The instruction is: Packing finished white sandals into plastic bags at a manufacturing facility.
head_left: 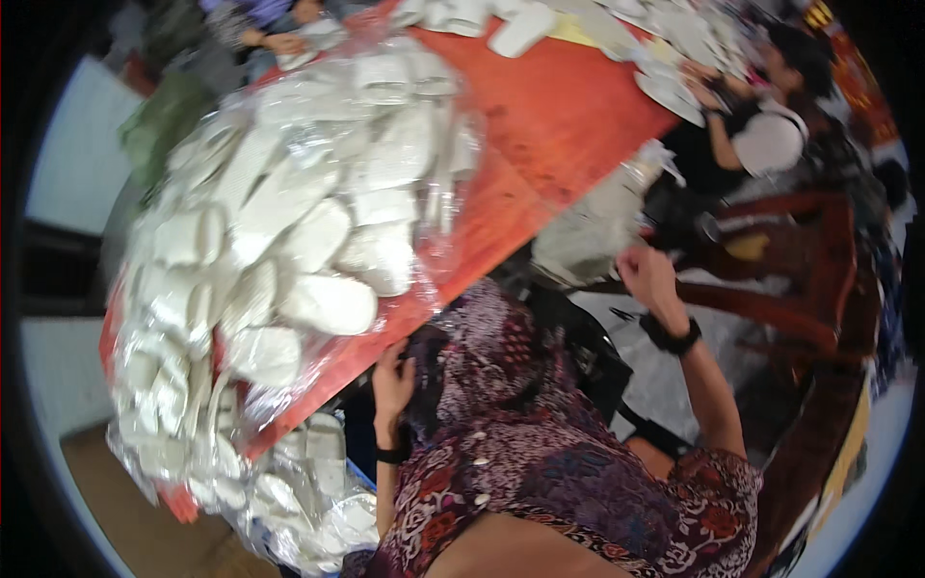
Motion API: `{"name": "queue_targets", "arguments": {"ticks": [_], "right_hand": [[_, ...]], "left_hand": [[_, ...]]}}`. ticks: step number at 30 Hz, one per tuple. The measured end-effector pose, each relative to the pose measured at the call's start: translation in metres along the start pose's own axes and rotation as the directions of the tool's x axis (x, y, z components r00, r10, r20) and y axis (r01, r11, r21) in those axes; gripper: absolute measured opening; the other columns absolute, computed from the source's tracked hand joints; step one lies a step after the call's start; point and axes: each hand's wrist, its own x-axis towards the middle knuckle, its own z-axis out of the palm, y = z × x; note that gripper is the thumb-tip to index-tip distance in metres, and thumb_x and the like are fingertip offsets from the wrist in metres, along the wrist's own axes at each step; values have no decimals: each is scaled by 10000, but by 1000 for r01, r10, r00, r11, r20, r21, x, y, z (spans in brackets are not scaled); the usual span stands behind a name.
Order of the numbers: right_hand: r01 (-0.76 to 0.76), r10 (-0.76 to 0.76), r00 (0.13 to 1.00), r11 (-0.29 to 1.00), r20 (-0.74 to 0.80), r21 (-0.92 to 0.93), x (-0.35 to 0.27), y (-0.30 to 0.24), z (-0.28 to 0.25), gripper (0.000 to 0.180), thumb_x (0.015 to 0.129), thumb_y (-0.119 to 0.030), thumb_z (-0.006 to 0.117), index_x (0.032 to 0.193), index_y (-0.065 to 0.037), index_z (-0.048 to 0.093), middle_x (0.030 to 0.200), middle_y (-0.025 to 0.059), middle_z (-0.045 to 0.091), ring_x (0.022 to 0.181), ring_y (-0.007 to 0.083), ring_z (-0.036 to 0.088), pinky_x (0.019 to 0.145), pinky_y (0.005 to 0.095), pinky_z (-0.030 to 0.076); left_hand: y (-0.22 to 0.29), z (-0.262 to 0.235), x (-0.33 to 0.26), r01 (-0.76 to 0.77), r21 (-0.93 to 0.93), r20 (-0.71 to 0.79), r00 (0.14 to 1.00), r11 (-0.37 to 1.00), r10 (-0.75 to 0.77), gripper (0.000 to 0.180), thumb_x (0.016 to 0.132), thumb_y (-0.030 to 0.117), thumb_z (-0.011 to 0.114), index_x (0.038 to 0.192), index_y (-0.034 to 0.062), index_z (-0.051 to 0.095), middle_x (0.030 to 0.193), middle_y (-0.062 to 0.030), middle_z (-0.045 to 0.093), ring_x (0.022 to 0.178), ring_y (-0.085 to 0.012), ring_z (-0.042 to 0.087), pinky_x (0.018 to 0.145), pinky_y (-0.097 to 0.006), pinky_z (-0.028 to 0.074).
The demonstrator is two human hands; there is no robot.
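Observation:
My left hand (393, 381) rests between the table's front edge and my lap, fingers loosely stretched and nothing visible in them. Off to the right, my right hand (649, 277) is raised with its fingers curled in; whatever they may hold is hidden. It is nearest to a pale grey-green sack (590, 231) beside the table. White slippers (330, 304) lie in a big heap on the left part of the table, many inside clear plastic bags (289, 183). Neither hand touches the slippers.
The heap covers the left of the red tabletop (540, 125). More bagged slippers (328, 520) sit below its near edge. A wooden chair (771, 260) stands at right. One person (761, 106) works at the far right, and another's hand (284, 43) shows at the far left.

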Motion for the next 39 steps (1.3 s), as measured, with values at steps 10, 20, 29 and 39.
{"name": "queue_targets", "arguments": {"ticks": [10, 20, 29, 39], "right_hand": [[422, -489, 872, 733, -18, 533, 16, -215, 28, 86, 810, -116, 617, 873, -58, 616, 817, 103, 640, 681, 274, 623, 585, 341, 477], [370, -272, 928, 758, -255, 537, 65, -229, 124, 439, 740, -182, 671, 1034, 43, 434, 1013, 225, 448, 985, 376, 434, 837, 434, 375], [-35, 49, 999, 802, -7, 597, 133, -198, 175, 699, 740, -418, 695, 1097, 91, 376, 1092, 268, 476, 1019, 408, 500, 845, 454, 413], [-97, 32, 991, 826, 127, 555, 123, -149, 154, 456, 781, -246, 595, 1077, 62, 438, 986, 250, 579, 906, 373, 590, 784, 437, 458]], "left_hand": [[33, -24, -16, 90, -16, -18, 996, 996, -90, 365, 831, 59, 588, 1189, 10, 533, 1103, -193, 572, 819, -256, 632, 712, -311, 498], [49, -56, -3, 28, -136, -149, 988, 990, -49, 310, 856, 73, 577, 1159, 11, 567, 1043, -137, 635, 837, -185, 637, 711, -278, 496], [70, -47, 51, -43, -142, -75, 997, 989, 33, 329, 865, 88, 584, 1188, 40, 550, 1018, -118, 631, 843, -183, 628, 706, -277, 494], [92, -30, 90, -55, -237, 68, 995, 970, 73, 343, 870, 93, 586, 1202, 24, 532, 1031, -117, 626, 845, -170, 624, 707, -284, 496]]}}
